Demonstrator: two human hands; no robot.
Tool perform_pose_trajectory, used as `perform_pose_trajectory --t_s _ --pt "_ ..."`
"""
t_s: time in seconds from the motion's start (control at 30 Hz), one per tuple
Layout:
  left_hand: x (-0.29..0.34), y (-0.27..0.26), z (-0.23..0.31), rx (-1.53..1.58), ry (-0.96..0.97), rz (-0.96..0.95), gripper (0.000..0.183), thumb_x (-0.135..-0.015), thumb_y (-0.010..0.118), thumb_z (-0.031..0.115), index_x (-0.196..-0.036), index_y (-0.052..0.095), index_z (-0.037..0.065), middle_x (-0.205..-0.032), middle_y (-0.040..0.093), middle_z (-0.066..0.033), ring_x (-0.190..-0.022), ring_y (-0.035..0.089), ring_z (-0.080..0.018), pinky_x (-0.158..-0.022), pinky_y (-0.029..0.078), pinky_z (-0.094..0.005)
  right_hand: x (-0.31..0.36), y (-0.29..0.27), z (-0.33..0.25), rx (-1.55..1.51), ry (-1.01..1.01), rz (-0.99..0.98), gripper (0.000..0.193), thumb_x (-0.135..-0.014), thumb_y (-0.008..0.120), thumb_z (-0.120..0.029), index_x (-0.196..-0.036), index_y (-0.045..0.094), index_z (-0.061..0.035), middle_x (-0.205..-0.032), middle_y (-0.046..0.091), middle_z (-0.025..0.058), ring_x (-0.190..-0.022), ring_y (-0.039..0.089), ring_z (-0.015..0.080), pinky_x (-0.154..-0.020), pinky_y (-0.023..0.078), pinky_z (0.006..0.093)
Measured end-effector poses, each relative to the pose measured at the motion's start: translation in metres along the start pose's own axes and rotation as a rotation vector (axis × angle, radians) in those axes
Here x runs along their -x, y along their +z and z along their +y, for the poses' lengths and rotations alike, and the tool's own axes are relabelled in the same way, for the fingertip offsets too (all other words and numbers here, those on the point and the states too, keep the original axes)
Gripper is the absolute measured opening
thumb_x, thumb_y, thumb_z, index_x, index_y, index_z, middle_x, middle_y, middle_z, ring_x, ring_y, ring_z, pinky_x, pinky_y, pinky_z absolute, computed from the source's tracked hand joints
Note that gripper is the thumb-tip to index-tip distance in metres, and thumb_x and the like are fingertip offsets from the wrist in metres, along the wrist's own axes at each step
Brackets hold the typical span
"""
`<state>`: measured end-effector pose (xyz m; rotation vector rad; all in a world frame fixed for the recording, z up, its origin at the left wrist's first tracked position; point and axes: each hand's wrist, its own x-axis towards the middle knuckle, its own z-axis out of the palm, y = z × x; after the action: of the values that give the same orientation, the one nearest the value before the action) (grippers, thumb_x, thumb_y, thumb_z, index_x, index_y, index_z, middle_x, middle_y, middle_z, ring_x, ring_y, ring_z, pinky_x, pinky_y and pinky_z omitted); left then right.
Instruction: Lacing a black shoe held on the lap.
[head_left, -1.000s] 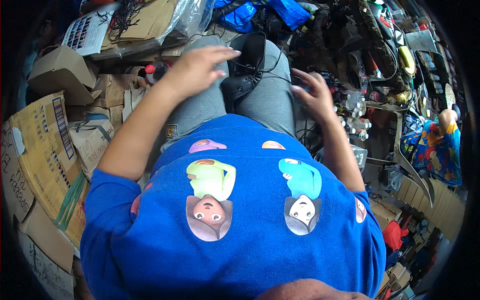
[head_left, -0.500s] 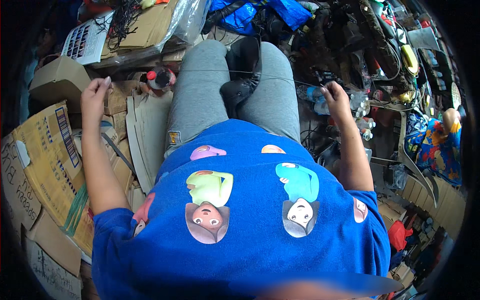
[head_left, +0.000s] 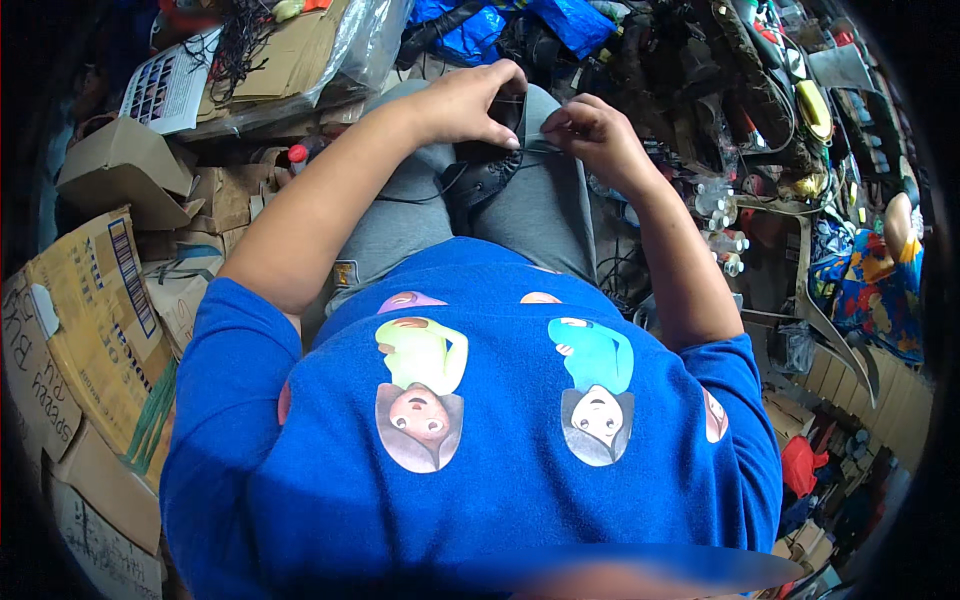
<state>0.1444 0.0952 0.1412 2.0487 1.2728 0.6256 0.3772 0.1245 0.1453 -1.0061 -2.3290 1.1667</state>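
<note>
A black shoe is wedged between my knees, over my grey trousers. Around its upper part curves my left hand, thumb against the near edge and fingers bent over the far side. Just to the right, my right hand has its fingertips pinched together on a thin dark thread that runs to the shoe. A loose stretch of thread also hangs on the shoe's left side. Whether a needle is in the right fingers is too small to make out.
Cardboard boxes and a yellow-brown carton crowd my left. A red-capped bottle stands by my left knee. Several plastic bottles and a curved blade lie to my right. Blue plastic sheeting is ahead.
Both hands have come inward from wide apart, where the thread was stretched between them across my knees. My left hand is now at the shoe, and the thread has gone slack.
</note>
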Motion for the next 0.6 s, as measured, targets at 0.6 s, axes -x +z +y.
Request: perform_pose_trajectory --t_s 0.6 --pt "-0.009 -0.01 -0.016 0.325 -0.102 -0.498 0.033 -0.08 0.066 0.018 -0.11 0.065 0.003 -0.094 0.065 -0.0077 -0.091 0.059 -0.0173 -0.088 0.043 -0.0295 0.016 0.023 -0.001 0.042 -0.09 0.075 0.021 -0.072 0.069 -0.003 -0.09 0.071 -0.014 -0.083 0.062 0.0086 -0.077 0.064 0.025 -0.067 0.051 0.0329"
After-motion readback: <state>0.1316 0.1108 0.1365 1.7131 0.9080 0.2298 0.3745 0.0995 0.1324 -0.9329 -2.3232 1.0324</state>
